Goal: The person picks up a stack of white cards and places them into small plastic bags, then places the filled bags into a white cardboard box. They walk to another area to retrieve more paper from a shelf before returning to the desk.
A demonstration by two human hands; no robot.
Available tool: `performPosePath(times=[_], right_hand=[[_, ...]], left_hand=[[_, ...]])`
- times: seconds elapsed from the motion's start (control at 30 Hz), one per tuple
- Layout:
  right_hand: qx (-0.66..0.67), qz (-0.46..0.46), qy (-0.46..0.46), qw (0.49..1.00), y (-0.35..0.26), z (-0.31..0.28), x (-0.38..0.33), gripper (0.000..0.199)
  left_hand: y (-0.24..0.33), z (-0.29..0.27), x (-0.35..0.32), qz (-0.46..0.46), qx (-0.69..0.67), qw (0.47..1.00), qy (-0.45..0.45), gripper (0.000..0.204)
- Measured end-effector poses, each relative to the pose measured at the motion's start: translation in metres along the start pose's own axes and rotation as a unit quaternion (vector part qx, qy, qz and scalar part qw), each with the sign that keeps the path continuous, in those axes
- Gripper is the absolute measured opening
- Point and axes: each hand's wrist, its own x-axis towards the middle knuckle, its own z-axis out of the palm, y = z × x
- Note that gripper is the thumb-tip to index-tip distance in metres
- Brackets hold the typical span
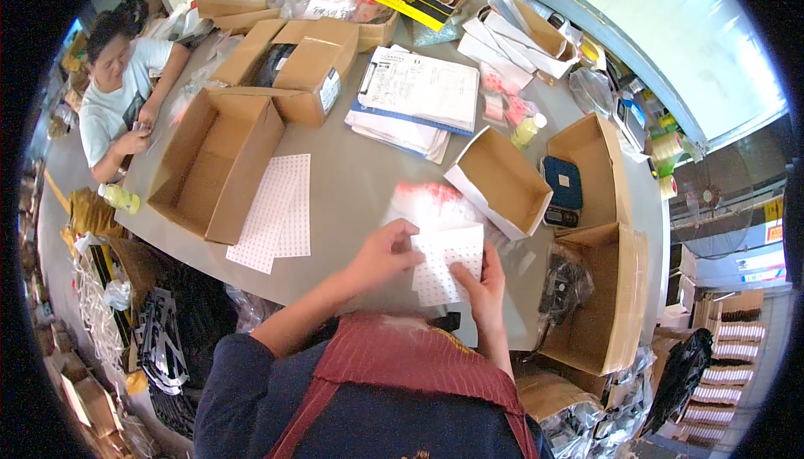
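Observation:
A small white sheet printed with rows of tiny marks, which looks like a label sheet (448,275), is held up in front of me over the near edge of the table. My right hand (486,291) grips it from the right, thumb on its face. At its left edge my left hand (383,251) is closed, thumb and fingertips pinched together; whatever is between them is too small to make out. Just beyond the sheet lie clear plastic bags with red print (429,195), partly covered by it. Two larger label sheets (280,208) overlap on the table to the left.
Left stands an open cardboard box (219,162); right are a shallow open carton (501,181), a dark blue device (561,183) and another open box (599,300). A clipboard with papers (419,86) lies farther back. Across the far left corner a person (126,90) works with both hands.

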Motion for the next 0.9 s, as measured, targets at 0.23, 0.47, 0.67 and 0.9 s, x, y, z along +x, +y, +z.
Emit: performPosePath(times=[0.23, 0.47, 0.67, 0.9], right_hand=[[0.035, 0.014, 0.023, 0.999, -0.006, -0.003, -0.007, 0.050], [0.067, 0.006, 0.016, 0.998, -0.008, -0.006, -0.016, 0.043], [0.060, 0.016, 0.018, 0.998, -0.009, -0.006, -0.026, 0.034], [0.027, -0.004, 0.024, 0.999, -0.008, -0.007, -0.031, 0.029]], left_hand=[[-0.013, -0.005, -0.013, 0.020, -0.050, 0.998, -0.040, 0.042], [0.013, 0.004, -0.026, -0.002, -0.089, 0.995, -0.049, 0.030], [0.009, 0.011, -0.022, -0.012, -0.038, 0.999, -0.035, 0.021], [0.011, 0.017, -0.027, 0.001, 0.033, 0.999, -0.018, 0.026]])
